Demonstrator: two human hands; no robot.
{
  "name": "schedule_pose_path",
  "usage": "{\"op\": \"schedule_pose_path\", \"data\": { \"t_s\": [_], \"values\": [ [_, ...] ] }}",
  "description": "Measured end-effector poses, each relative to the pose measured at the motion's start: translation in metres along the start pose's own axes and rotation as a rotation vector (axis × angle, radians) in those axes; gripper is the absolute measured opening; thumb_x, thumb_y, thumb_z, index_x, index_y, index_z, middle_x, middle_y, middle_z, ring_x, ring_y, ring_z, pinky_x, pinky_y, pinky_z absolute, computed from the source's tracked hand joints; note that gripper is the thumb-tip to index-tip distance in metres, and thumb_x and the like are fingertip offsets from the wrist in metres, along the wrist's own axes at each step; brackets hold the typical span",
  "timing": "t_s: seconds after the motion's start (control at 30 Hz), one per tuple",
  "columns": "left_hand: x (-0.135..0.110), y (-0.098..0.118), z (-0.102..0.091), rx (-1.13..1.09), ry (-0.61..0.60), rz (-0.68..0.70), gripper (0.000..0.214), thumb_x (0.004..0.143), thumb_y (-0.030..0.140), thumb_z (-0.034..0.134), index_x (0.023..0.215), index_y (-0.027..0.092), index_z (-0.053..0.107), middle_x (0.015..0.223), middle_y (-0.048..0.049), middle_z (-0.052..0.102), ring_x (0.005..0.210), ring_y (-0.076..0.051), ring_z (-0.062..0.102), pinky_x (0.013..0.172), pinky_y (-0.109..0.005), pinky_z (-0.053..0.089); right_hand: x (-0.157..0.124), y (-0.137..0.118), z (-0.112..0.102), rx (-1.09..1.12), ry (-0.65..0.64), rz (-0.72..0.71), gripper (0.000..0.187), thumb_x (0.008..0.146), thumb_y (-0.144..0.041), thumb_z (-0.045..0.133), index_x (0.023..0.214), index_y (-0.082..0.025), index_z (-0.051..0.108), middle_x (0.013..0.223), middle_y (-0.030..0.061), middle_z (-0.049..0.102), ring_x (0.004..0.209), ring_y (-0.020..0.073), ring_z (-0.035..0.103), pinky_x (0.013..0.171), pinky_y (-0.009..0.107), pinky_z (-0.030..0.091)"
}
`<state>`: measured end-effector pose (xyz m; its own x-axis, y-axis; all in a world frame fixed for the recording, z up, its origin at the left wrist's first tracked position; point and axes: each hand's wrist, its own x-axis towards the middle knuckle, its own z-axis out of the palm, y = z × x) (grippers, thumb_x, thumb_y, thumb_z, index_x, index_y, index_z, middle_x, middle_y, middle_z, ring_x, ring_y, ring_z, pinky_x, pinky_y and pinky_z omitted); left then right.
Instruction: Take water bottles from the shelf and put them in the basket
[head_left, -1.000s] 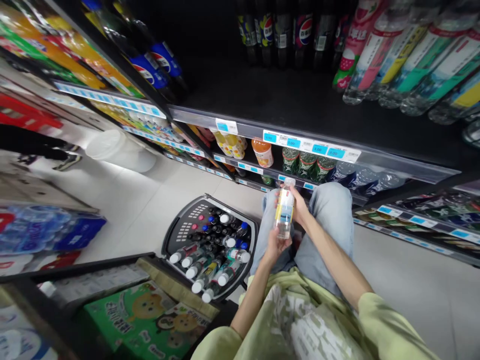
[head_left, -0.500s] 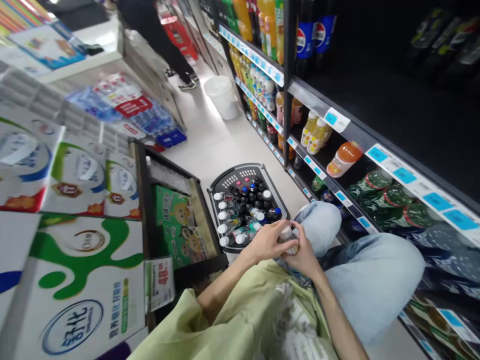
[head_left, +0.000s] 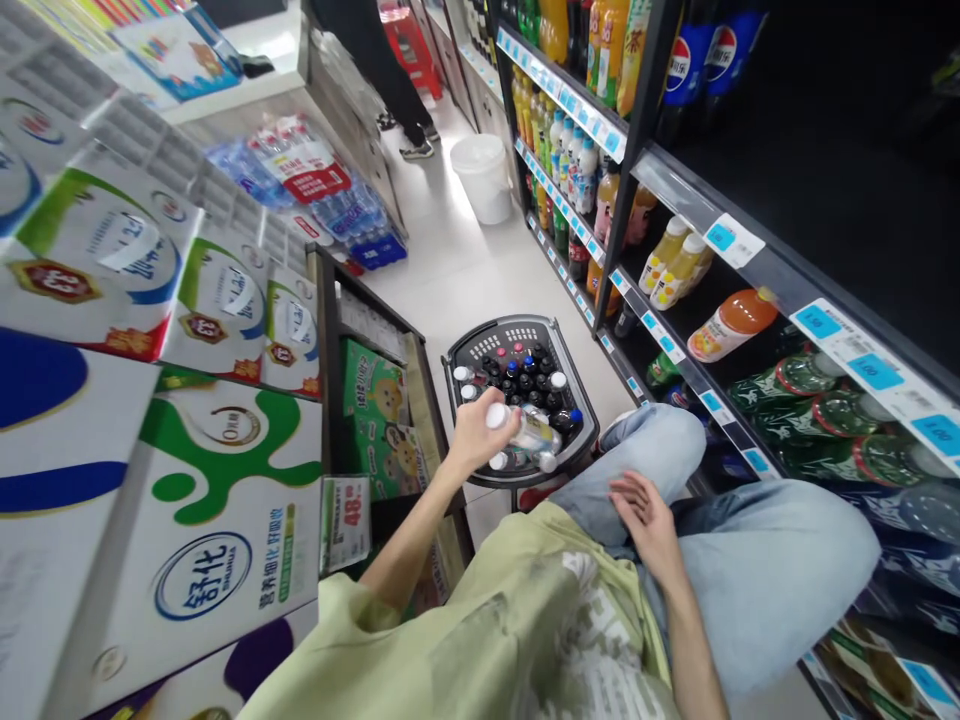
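Note:
Over the near left part of the basket, my left hand (head_left: 478, 432) is closed around a clear bottle (head_left: 535, 432) with a white cap. It lies tilted, its cap toward my fingers and its body pointing right over the other bottles. The black basket (head_left: 581, 385) stands on the floor before me, packed with upright bottles that have black, white, blue and red caps. My right hand (head_left: 646, 515) holds nothing and hovers by or rests on my jeans, fingers apart; whether it touches them I cannot tell.
Shelves of drinks line the right side, with an orange drink bottle (head_left: 733, 325) lying on one. Stacked milk cartons (head_left: 232, 500) and a dark display stand (head_left: 375, 300) flank me on the left. Ahead are a white bucket (head_left: 481, 178), wrapped water packs (head_left: 322, 190) and a person's legs (head_left: 390, 70).
Both hands were together around a white-capped bottle near my lap. My left hand has moved left over the basket with a bottle; my right hand has let go and dropped back.

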<state>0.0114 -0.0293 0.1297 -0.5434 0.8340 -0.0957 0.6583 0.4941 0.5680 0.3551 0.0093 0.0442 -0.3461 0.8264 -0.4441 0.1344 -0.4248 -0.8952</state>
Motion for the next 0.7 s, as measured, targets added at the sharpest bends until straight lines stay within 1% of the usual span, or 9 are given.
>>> {"op": "schedule_pose_path", "data": {
  "t_s": [0.07,0.13,0.2,0.3,0.37,0.47,0.57,0.63,0.7],
  "values": [
    [0.016,-0.019,0.008,0.166,-0.024,-0.02,0.028,0.102,0.049,0.066,0.106,0.021,0.066,0.088,-0.0052,0.075,0.084,-0.025,0.072,0.085,-0.032,0.054,-0.011,0.008,-0.017,0.002,0.058,0.009,0.059,0.085,-0.071,0.093,0.121,-0.026,0.08,0.117,0.0163,0.087,0.104,0.0363,0.086,0.089,0.051,0.073],
    [0.032,-0.039,0.024,0.329,-0.108,-0.051,0.027,0.106,0.044,0.063,0.115,0.019,0.067,0.1,-0.0121,0.079,0.097,-0.03,0.076,0.089,-0.034,0.054,-0.025,0.011,-0.034,0.007,0.116,-0.003,0.056,0.086,-0.07,0.093,0.118,-0.026,0.082,0.115,0.0165,0.087,0.1,0.0366,0.086,0.085,0.05,0.074],
    [0.044,-0.057,0.042,0.453,-0.213,-0.086,0.03,0.111,0.042,0.06,0.124,0.017,0.068,0.116,-0.0179,0.081,0.108,-0.033,0.076,0.093,-0.035,0.054,-0.039,0.01,-0.049,0.027,0.176,-0.019,0.053,0.087,-0.069,0.094,0.116,-0.026,0.083,0.114,0.0162,0.088,0.097,0.0353,0.086,0.083,0.049,0.074],
    [0.051,-0.079,0.065,0.554,-0.361,-0.104,0.036,0.114,0.041,0.059,0.137,0.015,0.067,0.131,-0.0204,0.08,0.118,-0.034,0.076,0.098,-0.036,0.054,-0.058,0.004,-0.064,0.082,0.254,-0.034,0.052,0.087,-0.069,0.095,0.113,-0.026,0.083,0.109,0.0152,0.088,0.092,0.0328,0.086,0.081,0.046,0.073],
    [0.05,-0.088,0.076,0.593,-0.428,-0.069,0.039,0.114,0.04,0.059,0.144,0.015,0.065,0.136,-0.021,0.079,0.123,-0.036,0.076,0.101,-0.037,0.054,-0.067,-0.001,-0.07,0.108,0.298,-0.047,0.052,0.087,-0.069,0.095,0.112,-0.026,0.083,0.106,0.0145,0.088,0.09,0.0318,0.086,0.081,0.045,0.073],
    [0.044,-0.091,0.091,0.66,-0.526,-0.03,0.045,0.11,0.037,0.063,0.151,0.017,0.064,0.144,-0.0214,0.076,0.128,-0.039,0.076,0.101,-0.04,0.056,-0.075,-0.012,-0.074,0.12,0.362,-0.089,0.049,0.087,-0.067,0.095,0.111,-0.026,0.083,0.104,0.0132,0.088,0.089,0.0305,0.085,0.081,0.044,0.072],
    [0.038,-0.087,0.108,0.751,-0.657,-0.016,0.053,0.107,0.035,0.064,0.157,0.019,0.06,0.147,-0.0217,0.076,0.13,-0.041,0.076,0.102,-0.043,0.057,-0.081,-0.033,-0.077,0.124,0.418,-0.164,0.045,0.09,-0.064,0.094,0.111,-0.026,0.083,0.101,0.0119,0.087,0.089,0.0295,0.083,0.081,0.044,0.071],
    [0.038,-0.077,0.114,0.809,-0.71,-0.002,0.056,0.108,0.036,0.062,0.161,0.017,0.057,0.148,-0.0232,0.076,0.131,-0.04,0.076,0.103,-0.043,0.057,-0.088,-0.053,-0.083,0.112,0.463,-0.232,0.041,0.093,-0.061,0.093,0.11,-0.025,0.083,0.1,0.0115,0.087,0.088,0.029,0.083,0.08,0.044,0.071],
    [0.043,-0.058,0.11,0.856,-0.739,-0.007,0.054,0.111,0.038,0.06,0.159,0.015,0.06,0.145,-0.025,0.077,0.129,-0.04,0.077,0.1,-0.041,0.058,-0.1,-0.072,-0.094,0.07,0.531,-0.303,0.035,0.095,-0.056,0.093,0.111,-0.026,0.084,0.101,0.011,0.086,0.087,0.0284,0.083,0.082,0.046,0.072]
  ]
}}
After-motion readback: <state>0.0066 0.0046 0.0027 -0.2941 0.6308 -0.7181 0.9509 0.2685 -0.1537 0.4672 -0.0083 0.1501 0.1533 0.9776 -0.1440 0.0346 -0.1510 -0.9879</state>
